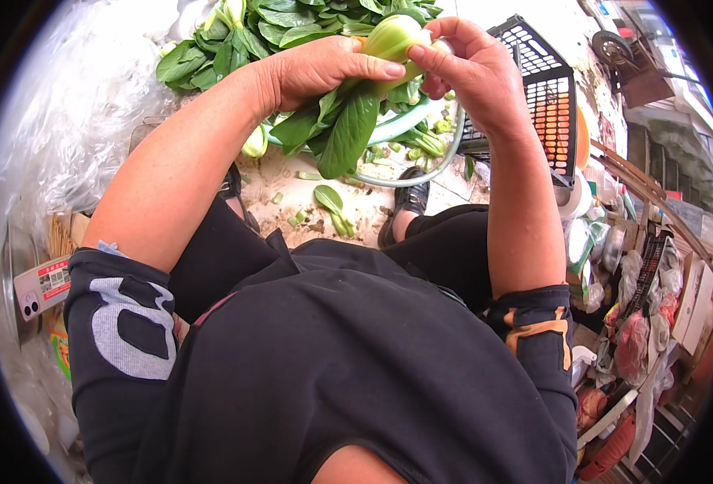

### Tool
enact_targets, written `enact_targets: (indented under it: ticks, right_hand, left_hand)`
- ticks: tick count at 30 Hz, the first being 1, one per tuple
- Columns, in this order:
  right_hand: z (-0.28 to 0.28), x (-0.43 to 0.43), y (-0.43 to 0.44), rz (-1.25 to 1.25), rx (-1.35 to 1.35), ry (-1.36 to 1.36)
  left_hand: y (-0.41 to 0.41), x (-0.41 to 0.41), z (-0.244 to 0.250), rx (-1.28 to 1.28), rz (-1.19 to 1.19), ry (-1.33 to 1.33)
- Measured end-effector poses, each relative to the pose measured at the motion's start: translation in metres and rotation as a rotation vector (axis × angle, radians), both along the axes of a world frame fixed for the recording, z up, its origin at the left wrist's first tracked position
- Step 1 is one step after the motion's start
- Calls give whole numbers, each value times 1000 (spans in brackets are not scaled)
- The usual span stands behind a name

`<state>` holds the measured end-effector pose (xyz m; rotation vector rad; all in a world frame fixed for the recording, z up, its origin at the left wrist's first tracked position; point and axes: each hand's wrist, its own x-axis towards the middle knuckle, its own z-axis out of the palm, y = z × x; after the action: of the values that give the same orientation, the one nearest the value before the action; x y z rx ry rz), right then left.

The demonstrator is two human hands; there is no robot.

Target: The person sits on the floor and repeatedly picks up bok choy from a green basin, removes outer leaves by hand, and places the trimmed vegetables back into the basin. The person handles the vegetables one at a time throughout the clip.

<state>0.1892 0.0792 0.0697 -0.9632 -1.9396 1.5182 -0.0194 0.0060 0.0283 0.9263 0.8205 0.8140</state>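
Observation:
My left hand [326,69] grips a bok choy [392,37] around its stalks, with the pale base up and the dark green leaves hanging down towards me. A sliver of something orange shows behind this hand; what it is I cannot tell. My right hand [477,66] pinches a stalk near the base between thumb and fingers. Beyond both hands lies a pile of bok choy [296,24], partly hidden by them. Under the held leaves, part of a pale green basin rim [398,128] shows.
A black plastic crate [532,76] stands to the right. Clear plastic film [78,103] heaps on the left, above a phone [41,284]. A loose leaf [329,199] and cut stalk pieces litter the dirty floor [265,175] between my shoes. Bags and mixed household goods crowd the far right.

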Motion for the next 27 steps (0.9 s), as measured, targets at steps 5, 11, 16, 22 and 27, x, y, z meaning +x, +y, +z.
enact_targets:
  ticks: [5, 11, 16, 22, 27]
  right_hand:
    - [16, 2, 0, 33, -94, 42]
    - [16, -8, -8, 93, -101, 139]
    - [18, -11, -9, 67, 35, -6]
    - [20, -11, -17, 49, 98, -16]
    - [6, -7, -10, 67, 268, -82]
  left_hand:
    - [6, -6, -11, -12, 95, -116]
    - [-1, 2, -4, -101, -14, -250]
    - [-5, 6, -5, -17, -121, -363]
    - [-8, 7, 4, -65, -29, -76]
    - [-4, 8, -9, -78, -7, -40]
